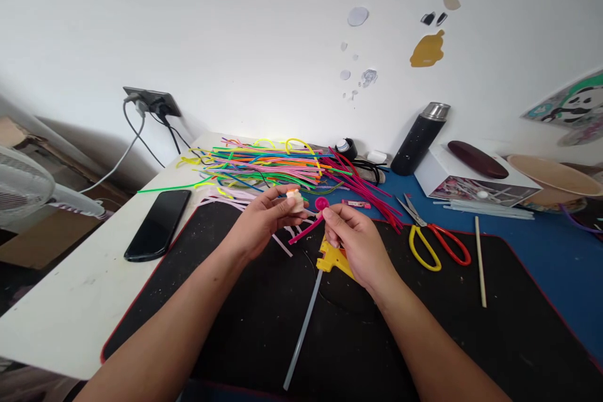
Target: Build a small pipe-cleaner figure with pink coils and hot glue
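My left hand pinches a small cream-white piece with an orange top; its exact kind is unclear. Close beside it, my right hand grips a magenta pipe cleaner, coiled into a round disc at its upper end with a loose tail pointing down left. The two held pieces are apart. Beneath my right hand lies a yellow glue gun, partly hidden by the fingers, with a long translucent glue stick sticking out of it toward me.
A heap of colourful pipe cleaners lies along the wall behind a black mat. Scissors and a thin wooden stick rest at right. A phone lies left. A black thermos and a white drawer box stand at back right.
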{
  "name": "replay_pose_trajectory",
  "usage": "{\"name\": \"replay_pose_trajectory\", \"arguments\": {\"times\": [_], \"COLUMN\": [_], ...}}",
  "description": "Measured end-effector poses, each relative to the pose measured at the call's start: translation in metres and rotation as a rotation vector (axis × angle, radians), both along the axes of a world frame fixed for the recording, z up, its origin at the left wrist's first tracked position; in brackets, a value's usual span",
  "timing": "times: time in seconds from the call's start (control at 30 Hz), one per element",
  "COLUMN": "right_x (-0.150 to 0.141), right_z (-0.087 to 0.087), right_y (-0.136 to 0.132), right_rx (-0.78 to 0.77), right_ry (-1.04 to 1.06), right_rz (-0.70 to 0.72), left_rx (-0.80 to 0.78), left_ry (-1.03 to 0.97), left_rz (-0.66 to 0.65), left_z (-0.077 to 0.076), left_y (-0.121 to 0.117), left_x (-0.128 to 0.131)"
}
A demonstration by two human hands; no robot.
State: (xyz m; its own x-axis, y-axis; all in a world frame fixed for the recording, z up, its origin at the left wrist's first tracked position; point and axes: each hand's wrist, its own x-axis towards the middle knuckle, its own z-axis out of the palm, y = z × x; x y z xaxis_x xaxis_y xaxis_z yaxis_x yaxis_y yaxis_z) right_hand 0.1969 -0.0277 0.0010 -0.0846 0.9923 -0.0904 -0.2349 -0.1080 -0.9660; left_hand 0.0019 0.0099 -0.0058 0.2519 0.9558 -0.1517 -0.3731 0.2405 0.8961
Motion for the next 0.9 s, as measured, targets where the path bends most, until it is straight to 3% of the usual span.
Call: {"name": "replay_pose_trajectory", "arguments": {"times": [0.13, 0.33, 0.67, 0.9], "right_x": [0.000, 0.000, 0.000, 0.001], "right_z": [0.000, -0.001, 0.002, 0.002], "right_y": [0.000, 0.001, -0.002, -0.001], "right_rx": [0.005, -0.012, -0.049, -0.043], "right_ry": [-0.009, 0.030, 0.043, 0.025], "right_rz": [-0.004, 0.024, 0.140, 0.153], "left_rx": [0.302, 0.458, 0.501, 0.549], "left_ry": [0.291, 0.531, 0.418, 0.448], "left_rz": [-0.008, 0.013, -0.121, -0.189], "left_z": [-0.003, -0.008, -0.004, 0.004], "left_y": [-0.006, -0.010, -0.011, -0.012], "left_x": [0.007, 0.006, 0.002, -0.004]}}
